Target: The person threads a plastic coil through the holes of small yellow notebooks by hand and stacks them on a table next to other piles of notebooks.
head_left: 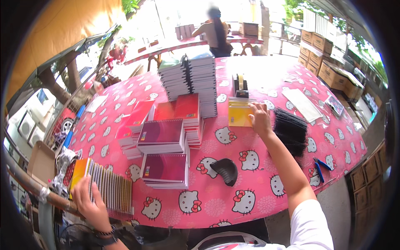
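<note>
My left hand (pixel 86 200) rests against the near end of a row of yellow spiral notebooks (pixel 110 187) standing on edge at the table's left. Its fingers are stretched, with the thumb apart. Farther off, right of centre, my right hand (pixel 261 118) closes on the right edge of a yellow notebook (pixel 238 117) lying on what looks like a small stack. Its fingertips are partly hidden. Just right of that hand lies a bundle of black binding coils (pixel 290 131). Behind the yellow notebook stands a black tape dispenser (pixel 240 86).
Purple notebooks (pixel 164 167) and red notebooks (pixel 186 107) are stacked left of centre, before tall spiral-bound stacks (pixel 203 83). A black curved piece (pixel 226 171) lies near the middle. Blue-handled pliers (pixel 321 168) sit by the right edge. A person (pixel 216 33) is at another table beyond.
</note>
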### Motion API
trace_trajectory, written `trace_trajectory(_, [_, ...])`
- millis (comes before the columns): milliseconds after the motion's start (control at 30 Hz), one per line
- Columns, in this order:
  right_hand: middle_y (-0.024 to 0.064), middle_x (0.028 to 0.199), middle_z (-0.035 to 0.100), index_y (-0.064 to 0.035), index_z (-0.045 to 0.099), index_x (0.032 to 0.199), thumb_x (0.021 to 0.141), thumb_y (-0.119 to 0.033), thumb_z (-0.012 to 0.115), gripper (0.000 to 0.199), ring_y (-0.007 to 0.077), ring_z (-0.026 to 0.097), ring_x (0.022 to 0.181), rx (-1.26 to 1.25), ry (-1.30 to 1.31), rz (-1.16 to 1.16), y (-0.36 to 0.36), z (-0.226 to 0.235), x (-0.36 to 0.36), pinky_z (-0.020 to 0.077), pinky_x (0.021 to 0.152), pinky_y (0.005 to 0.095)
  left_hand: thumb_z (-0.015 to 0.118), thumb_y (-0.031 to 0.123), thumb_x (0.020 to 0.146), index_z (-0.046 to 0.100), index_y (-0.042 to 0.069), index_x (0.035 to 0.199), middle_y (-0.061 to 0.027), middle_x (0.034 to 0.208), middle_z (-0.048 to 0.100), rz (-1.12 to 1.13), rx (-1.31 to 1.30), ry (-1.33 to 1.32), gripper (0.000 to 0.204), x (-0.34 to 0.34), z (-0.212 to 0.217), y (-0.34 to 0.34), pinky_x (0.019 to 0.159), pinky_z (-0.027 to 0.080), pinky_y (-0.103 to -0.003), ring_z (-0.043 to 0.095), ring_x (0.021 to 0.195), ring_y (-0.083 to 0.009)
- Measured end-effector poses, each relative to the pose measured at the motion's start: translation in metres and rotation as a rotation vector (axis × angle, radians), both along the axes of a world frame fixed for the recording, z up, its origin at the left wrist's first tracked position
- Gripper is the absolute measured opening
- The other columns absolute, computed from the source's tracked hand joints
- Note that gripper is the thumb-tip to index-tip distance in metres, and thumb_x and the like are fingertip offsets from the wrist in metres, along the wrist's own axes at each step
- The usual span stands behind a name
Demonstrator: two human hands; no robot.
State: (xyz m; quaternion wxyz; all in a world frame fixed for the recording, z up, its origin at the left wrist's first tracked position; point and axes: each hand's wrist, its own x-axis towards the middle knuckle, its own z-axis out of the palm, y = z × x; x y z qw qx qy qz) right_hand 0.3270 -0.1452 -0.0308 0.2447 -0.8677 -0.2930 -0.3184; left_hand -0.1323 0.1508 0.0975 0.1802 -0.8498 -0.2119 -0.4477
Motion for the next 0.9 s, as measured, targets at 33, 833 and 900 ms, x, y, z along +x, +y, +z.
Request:
trace_trajectory(33, [0.0056,0.119,0.056,-0.0073,0.059,0.117,0.077,-0.005,0.063,0.040,0.0262,0.045,0.115,-0.076,0.014,-0.045,0.000,-0.003,0.012,0.0375,0.094,0.0420,0.060,0.004,0.085,0.062,0.001,0.107,-0.0123,0.099,0.062,-0.114,-0.053,-0.038,0.022,0.009,-0.005,-0.015,0.089,0.042,-0.043,0.056,0.094,-0.0309])
trace_trajectory(833, [0.0046,0.085,0.062,-0.0025,0.062,0.092,0.084,-0.001,0.065,0.009,0.0109,0.061,0.077,0.658,0.881,0.652,-0.060,-0.003,-0.242,0.0512,0.065,0.0250,0.064,-0.008,0.078,0.046,0.003,0.121,-0.0095,0.096,0.063,-1.058,-1.398,-0.008,0.048,0.134,-0.163,-0.179,0.081,0.049,-0.030,0.061,0.092,-0.0177])
trace_trajectory(900, [0.0035,0.088,0.062,-0.0017,0.060,0.096,0.089,-0.002,0.060,0.007,0.0074,0.059,0.080,0.783,0.982,0.571,-0.048,-0.022,-0.253,0.0512,0.066,0.0232,0.059,-0.013,0.076,0.043,0.003,0.123,-0.0105,0.108,0.056,-1.028,-1.665,-0.035,0.052,0.126,-0.167,-0.189,0.081,0.049,-0.028,0.055,0.101,-0.0164])
